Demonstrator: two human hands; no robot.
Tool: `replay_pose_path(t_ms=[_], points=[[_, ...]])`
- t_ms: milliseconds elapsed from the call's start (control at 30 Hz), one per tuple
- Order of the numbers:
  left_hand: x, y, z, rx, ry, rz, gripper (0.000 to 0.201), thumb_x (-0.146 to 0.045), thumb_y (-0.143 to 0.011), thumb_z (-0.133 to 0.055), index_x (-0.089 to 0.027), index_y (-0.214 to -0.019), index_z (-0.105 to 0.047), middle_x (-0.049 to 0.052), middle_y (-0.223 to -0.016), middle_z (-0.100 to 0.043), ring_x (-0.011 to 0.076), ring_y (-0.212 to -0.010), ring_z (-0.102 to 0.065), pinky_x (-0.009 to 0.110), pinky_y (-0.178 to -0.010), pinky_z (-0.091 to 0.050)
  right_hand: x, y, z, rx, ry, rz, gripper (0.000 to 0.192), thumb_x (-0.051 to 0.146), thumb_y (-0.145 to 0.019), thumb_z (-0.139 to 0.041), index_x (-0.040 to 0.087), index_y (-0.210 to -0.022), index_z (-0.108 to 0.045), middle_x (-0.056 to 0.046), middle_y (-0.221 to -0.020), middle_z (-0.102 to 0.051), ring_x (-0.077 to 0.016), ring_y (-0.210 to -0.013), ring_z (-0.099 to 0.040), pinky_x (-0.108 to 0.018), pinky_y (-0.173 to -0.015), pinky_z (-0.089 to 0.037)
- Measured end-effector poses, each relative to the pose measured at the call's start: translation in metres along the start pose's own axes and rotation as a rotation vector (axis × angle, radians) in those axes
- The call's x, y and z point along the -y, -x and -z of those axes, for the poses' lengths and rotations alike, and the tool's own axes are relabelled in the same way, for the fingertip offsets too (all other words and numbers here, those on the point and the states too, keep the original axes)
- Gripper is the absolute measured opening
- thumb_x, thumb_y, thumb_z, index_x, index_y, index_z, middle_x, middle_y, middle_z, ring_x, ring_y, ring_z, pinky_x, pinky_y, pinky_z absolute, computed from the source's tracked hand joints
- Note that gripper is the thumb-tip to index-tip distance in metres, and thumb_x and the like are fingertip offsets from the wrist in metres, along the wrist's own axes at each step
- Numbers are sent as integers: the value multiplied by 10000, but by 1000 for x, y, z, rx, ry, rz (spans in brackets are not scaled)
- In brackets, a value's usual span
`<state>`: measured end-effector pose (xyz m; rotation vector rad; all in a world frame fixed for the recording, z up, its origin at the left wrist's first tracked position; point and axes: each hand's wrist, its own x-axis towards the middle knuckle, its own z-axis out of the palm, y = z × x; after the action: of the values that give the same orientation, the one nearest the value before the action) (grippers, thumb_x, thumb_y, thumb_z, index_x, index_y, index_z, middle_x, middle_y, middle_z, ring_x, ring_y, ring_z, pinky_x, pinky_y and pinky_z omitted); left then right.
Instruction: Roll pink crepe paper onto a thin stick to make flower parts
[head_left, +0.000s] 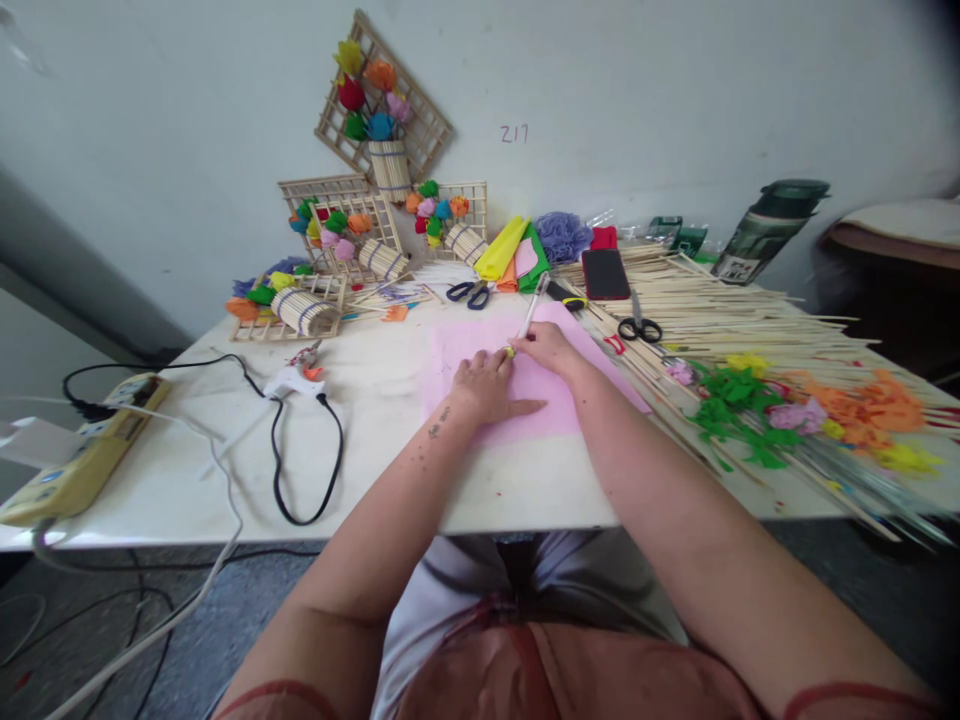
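Note:
A pink paper sheet (551,395) lies flat on the white table (375,470) in front of me. My left hand (487,385) presses down on the sheet with its fingers spread. Beside it, my right hand (551,347) grips a thin white pen-like stick (531,315) whose tip touches the paper near my left fingertips.
A glue gun (296,378) with a black cord and a power strip (82,455) sit left. Scissors (469,292), more scissors (640,327), a phone (605,273), folded coloured papers (517,255), wooden sticks (750,315) and paper flowers (795,410) fill the back and right. Stick frames with flowers (375,130) lean on the wall.

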<state>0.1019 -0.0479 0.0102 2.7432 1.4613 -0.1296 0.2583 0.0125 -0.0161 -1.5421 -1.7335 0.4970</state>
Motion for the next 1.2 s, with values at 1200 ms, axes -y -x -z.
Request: replay_pose_path(t_ms=[1200], points=[[13, -1, 6, 35, 53, -28, 722, -680, -813, -255, -232, -1373, -333, 13, -1469, -285, 282, -1329, -224, 451, -1051, -238, -2, 2, 5, 82, -2, 30, 250, 362, -691, -643, 139, -789, -700, -63, -782, -701, -173, -745, -623, -261, -662, -482]])
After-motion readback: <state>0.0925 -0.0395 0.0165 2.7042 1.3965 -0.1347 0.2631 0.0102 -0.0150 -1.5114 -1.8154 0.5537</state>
